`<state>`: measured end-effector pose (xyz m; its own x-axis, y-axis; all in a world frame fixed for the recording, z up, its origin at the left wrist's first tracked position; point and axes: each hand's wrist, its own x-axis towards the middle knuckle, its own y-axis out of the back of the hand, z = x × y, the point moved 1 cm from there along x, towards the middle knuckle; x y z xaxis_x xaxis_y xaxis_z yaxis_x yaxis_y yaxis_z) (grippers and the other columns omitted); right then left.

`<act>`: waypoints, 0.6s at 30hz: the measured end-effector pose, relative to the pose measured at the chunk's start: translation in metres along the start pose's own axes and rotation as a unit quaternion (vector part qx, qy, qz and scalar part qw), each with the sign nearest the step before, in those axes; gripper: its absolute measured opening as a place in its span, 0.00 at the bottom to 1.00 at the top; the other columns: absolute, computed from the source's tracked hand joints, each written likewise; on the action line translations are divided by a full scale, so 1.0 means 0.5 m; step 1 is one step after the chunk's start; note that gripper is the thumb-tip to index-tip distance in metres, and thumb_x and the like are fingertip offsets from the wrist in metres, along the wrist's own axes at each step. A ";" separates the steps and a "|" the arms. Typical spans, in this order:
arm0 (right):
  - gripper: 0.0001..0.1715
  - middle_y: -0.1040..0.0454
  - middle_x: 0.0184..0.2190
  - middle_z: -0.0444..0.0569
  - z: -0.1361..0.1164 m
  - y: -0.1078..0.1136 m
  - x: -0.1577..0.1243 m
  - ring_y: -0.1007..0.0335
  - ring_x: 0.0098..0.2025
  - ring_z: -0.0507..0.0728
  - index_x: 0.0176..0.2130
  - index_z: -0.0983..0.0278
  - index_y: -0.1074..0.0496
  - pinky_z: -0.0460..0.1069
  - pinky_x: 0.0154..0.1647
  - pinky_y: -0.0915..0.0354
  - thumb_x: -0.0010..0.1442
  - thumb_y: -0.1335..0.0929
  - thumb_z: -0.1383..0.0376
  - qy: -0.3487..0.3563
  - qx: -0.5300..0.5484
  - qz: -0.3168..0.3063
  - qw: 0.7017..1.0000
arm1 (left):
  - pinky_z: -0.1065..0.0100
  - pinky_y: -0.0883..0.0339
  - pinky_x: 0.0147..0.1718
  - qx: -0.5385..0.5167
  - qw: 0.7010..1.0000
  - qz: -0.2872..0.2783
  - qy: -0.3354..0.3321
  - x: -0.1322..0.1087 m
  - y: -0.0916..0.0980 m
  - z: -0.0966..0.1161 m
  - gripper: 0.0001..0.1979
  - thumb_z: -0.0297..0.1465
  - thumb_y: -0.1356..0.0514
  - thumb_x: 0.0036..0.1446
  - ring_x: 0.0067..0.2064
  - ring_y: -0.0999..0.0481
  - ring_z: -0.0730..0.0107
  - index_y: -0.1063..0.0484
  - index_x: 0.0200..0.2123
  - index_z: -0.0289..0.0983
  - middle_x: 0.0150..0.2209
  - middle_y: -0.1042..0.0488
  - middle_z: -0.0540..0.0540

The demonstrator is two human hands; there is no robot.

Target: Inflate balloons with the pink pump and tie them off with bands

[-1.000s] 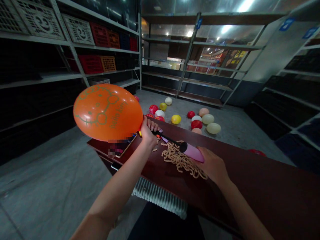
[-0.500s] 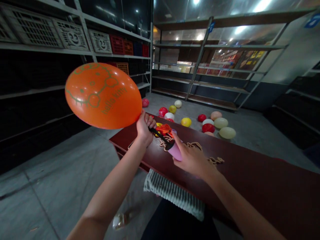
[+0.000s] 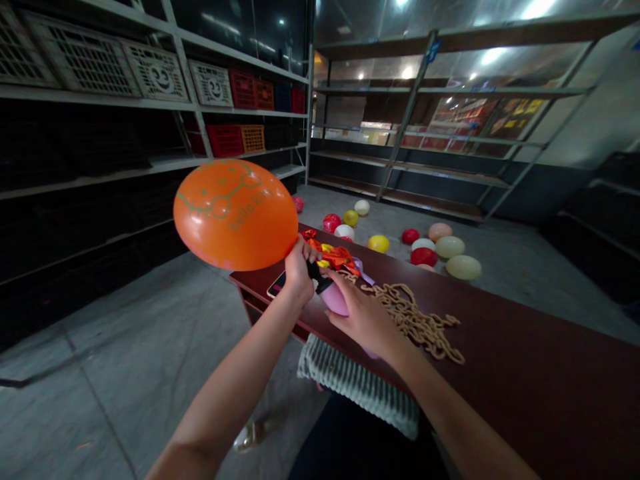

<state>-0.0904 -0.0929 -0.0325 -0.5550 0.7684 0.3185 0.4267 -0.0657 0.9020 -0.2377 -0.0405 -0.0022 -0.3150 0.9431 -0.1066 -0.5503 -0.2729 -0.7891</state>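
Note:
An inflated orange balloon (image 3: 235, 223) with a green printed face and lettering points up and left. My left hand (image 3: 299, 273) is closed around its neck, where it meets the black end of a balloon pump. The pump's pink barrel (image 3: 334, 300) lies in the grip of my right hand (image 3: 367, 320), close to the left one. My left fingers hide the joint between neck and nozzle. Beyond the hands, flat orange and yellow balloons (image 3: 341, 259) lie on the dark red table (image 3: 500, 353). A heap of tan cord (image 3: 415, 319) is beside my right hand.
A phone (image 3: 276, 285) lies at the table's left end. Grey ribbed fabric (image 3: 357, 387) covers something at the near edge. Several inflated balloons (image 3: 424, 256) are scattered over the floor behind. Shelves with crates (image 3: 210, 83) stand left; a metal rack (image 3: 395, 140) stands at the back.
My hands have come closer together, and less of the pump's black shaft shows between them. The orange balloon has shifted right and slightly down in view. More of the cord is visible.

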 end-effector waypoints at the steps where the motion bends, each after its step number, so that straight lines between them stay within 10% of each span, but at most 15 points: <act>1: 0.40 0.30 0.61 0.55 -0.002 -0.003 -0.002 0.24 0.51 0.66 0.69 0.55 0.48 0.59 0.50 0.30 0.62 0.33 0.60 -0.007 -0.001 -0.007 1.000 | 0.74 0.45 0.21 0.002 1.000 0.001 -0.019 0.004 0.006 -0.003 0.25 0.36 0.45 0.68 0.19 0.43 0.76 0.50 0.19 0.38 0.16 0.50 0.54; 13: 0.35 0.30 0.61 0.55 0.020 -0.038 -0.017 0.24 0.52 0.64 0.65 0.58 0.43 0.57 0.50 0.31 0.62 0.32 0.62 -0.025 0.048 -0.011 0.998 | 0.73 0.43 0.21 0.017 0.999 0.004 -0.041 0.067 0.041 0.099 0.28 0.37 0.49 0.70 0.18 0.42 0.75 0.53 0.17 0.38 0.15 0.52 0.54; 18: 0.36 0.23 0.52 0.61 0.069 -0.070 -0.005 0.23 0.50 0.66 0.65 0.65 0.45 0.57 0.48 0.31 0.63 0.34 0.56 -0.180 0.121 0.061 0.974 | 0.73 0.57 0.15 0.106 0.993 -0.031 -0.026 0.080 0.061 0.115 0.31 0.45 0.50 0.69 0.16 0.50 0.76 0.52 0.16 0.38 0.13 0.55 0.55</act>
<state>-0.0792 -0.0705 -0.0750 -0.2221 0.9405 0.2573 0.6541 -0.0519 0.7546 -0.3117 -0.0218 0.0044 -0.3114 0.9499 -0.0255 -0.7194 -0.2532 -0.6467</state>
